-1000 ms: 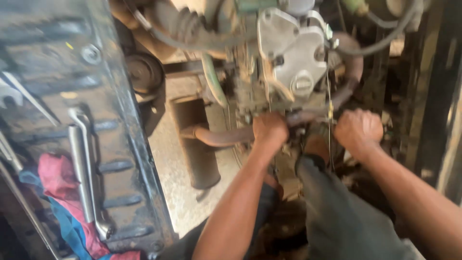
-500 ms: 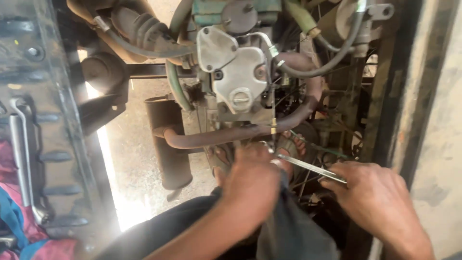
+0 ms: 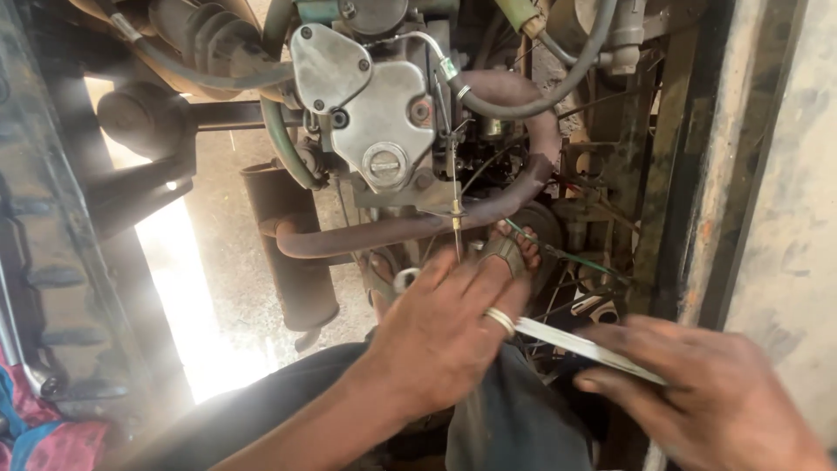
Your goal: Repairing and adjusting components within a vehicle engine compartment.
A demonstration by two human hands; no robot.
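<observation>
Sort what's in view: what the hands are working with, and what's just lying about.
In hand: left hand and right hand on a thin flat metal strip; thin cable by the engine casing.

Lying about: exhaust pipe; coloured rags.

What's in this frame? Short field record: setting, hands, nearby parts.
setting: engine bay seen from above
left hand: ring on one finger, spread flat over a thin flat strip
right hand: grips the strip's other end
cable: thin, runs down to the left hand
cover: grey metal, bolted
pipe: rusty, crosses under the cover
feet: in sandals, below the pipe
</observation>
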